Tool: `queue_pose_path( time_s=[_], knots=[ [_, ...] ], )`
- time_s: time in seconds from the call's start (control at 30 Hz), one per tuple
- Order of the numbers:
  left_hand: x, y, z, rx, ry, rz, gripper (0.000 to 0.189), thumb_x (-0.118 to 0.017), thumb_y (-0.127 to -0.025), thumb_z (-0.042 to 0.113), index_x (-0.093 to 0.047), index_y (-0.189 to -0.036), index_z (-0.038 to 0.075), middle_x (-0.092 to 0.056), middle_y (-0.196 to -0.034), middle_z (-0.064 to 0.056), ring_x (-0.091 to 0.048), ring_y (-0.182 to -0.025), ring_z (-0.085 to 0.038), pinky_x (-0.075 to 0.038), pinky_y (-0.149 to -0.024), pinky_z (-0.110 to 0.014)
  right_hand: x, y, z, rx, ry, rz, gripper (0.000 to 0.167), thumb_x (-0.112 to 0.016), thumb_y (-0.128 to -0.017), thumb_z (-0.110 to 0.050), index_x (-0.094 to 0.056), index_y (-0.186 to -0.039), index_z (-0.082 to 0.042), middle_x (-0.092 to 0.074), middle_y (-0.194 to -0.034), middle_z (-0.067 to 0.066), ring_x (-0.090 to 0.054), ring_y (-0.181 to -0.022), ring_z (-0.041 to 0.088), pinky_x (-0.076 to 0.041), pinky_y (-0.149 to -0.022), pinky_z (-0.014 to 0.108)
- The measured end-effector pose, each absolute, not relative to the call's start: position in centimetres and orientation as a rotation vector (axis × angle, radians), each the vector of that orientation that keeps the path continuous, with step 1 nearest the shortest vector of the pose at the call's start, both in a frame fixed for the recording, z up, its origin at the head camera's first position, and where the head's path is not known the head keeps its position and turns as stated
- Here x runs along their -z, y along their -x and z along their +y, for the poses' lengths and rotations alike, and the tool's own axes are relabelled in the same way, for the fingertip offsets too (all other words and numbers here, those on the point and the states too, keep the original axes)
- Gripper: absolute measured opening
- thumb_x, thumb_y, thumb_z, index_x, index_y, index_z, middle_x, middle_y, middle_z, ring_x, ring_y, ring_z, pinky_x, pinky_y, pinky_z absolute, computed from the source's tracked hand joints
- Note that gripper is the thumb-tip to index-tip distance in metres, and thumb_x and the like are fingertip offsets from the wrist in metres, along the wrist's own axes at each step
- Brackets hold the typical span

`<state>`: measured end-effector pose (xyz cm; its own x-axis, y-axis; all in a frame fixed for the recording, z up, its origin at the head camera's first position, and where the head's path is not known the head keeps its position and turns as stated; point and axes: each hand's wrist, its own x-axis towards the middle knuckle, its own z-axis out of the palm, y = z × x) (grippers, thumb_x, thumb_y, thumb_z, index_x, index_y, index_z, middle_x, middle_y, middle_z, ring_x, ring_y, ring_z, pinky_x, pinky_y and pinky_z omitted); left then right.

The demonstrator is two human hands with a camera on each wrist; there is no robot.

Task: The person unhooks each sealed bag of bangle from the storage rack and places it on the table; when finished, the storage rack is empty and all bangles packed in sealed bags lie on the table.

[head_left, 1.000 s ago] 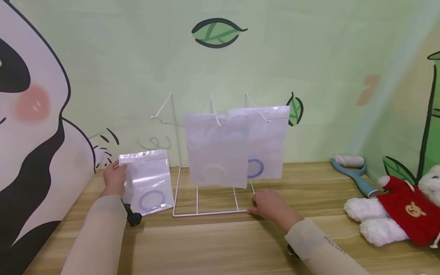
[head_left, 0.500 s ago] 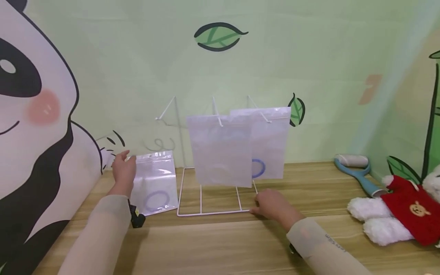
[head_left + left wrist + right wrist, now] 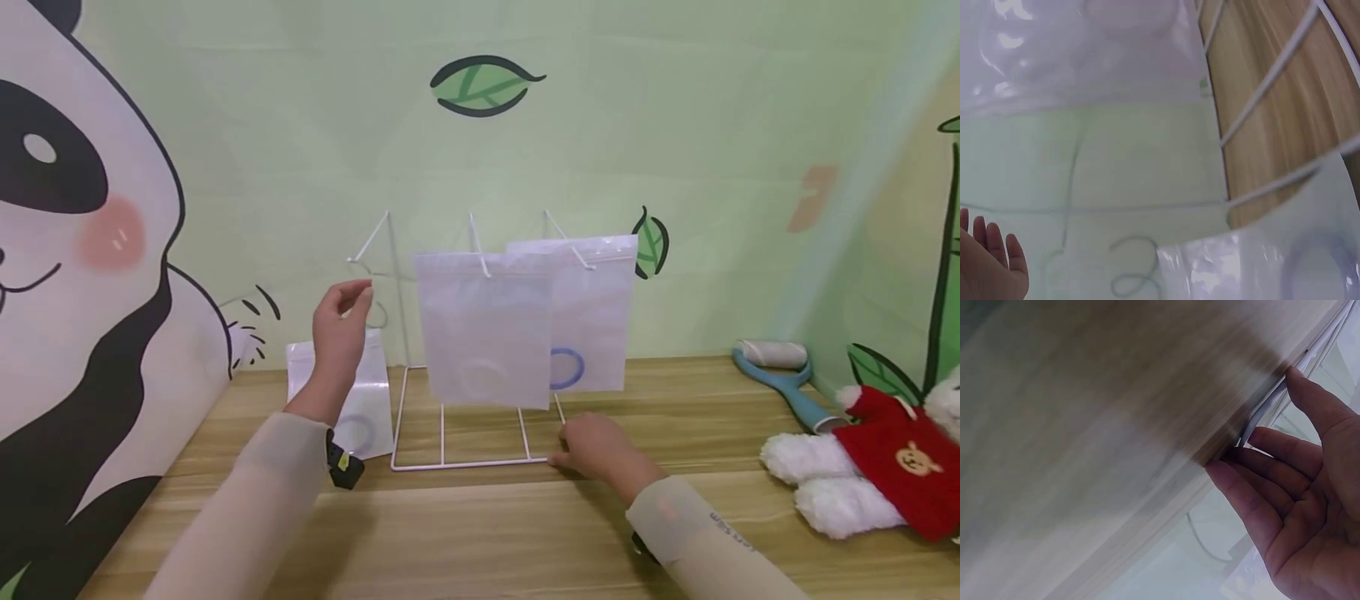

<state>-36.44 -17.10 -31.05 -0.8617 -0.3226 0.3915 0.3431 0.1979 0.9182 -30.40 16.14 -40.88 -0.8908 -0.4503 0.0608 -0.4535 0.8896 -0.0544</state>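
My left hand (image 3: pixel 339 333) is raised in front of the wall, fingers loosely bent and nothing visible in them, just below the bare left hook (image 3: pixel 367 239) of a white wire display rack (image 3: pixel 472 464). Behind that wrist, a clear zip bag (image 3: pixel 375 392) with a pale purple ring inside leans at the wall; the arm partly covers it. My right hand (image 3: pixel 596 450) grips the front right corner of the rack's base, thumb and fingers (image 3: pixel 1241 494) around the wire. Two zip bags hang from the other hooks: the middle bag (image 3: pixel 487 325) holds a whitish ring, the right bag (image 3: pixel 596 312) a blue ring.
A blue-handled lint roller (image 3: pixel 787 383) lies at the back right of the wooden table (image 3: pixel 480 533). Beside it sits a white plush toy (image 3: pixel 892 467) in a red sweater. A printed wall cloth (image 3: pixel 720 167) with a panda stands close behind the rack.
My left hand has let go of the leaning bag and moved up and right, toward the left hook. The right hand stays on the rack's corner. The head view has shifted slightly.
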Motion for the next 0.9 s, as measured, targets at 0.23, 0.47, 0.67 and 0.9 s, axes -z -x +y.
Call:
queue_pose_path(
  time_s=[0.23, 0.47, 0.67, 0.9],
  knots=[
    [29.8, 36.3, -13.9, 1.747, 0.187, -2.052, 0.044, -0.068, -0.095, 0.026, -0.057, -0.133, 0.006, -0.06, -0.132, -0.012, -0.054, -0.123, -0.022, -0.043, -0.101, -0.038, 41.0, 30.4, 16.0, -0.095, -0.703, -3.025, 0.039, -0.077, -0.086, -0.034, -0.052, -0.066, -0.011, -0.059, -0.068, 0.007, -0.062, -0.071, 0.03, -0.052, -0.07, 0.047],
    [28.8, 35.7, -12.1, 1.624, 0.157, -2.083, 0.036, -0.072, -0.093, 0.023, -0.062, -0.122, 0.004, -0.065, -0.118, -0.012, -0.06, -0.108, -0.024, -0.049, -0.091, -0.034, 40.9, 30.4, 16.0, -0.112, -0.695, -3.009, 0.038, -0.077, -0.085, -0.033, -0.054, -0.066, -0.01, -0.059, -0.066, 0.007, -0.061, -0.068, 0.029, -0.052, -0.068, 0.047],
    [28.5, 35.1, -11.6, 1.601, 0.143, -2.044, 0.028, -0.073, -0.092, 0.02, -0.063, -0.107, -0.001, -0.065, -0.104, -0.013, -0.06, -0.096, -0.021, -0.049, -0.084, -0.03, 41.0, 30.3, 16.0, -0.115, -0.701, -2.991, 0.04, -0.078, -0.085, -0.033, -0.053, -0.065, -0.01, -0.059, -0.066, 0.008, -0.061, -0.068, 0.031, -0.052, -0.068, 0.048],
    [28.4, 34.0, -11.7, 1.661, 0.195, -1.985, 0.026, -0.072, -0.093, 0.022, -0.067, -0.104, 0.0, -0.066, -0.098, -0.009, -0.06, -0.088, -0.012, -0.047, -0.078, -0.024, 41.1, 30.3, 16.1, -0.129, -0.699, -2.985, 0.039, -0.078, -0.084, -0.033, -0.053, -0.064, -0.01, -0.059, -0.066, 0.008, -0.062, -0.068, 0.031, -0.052, -0.067, 0.048]
  ],
)
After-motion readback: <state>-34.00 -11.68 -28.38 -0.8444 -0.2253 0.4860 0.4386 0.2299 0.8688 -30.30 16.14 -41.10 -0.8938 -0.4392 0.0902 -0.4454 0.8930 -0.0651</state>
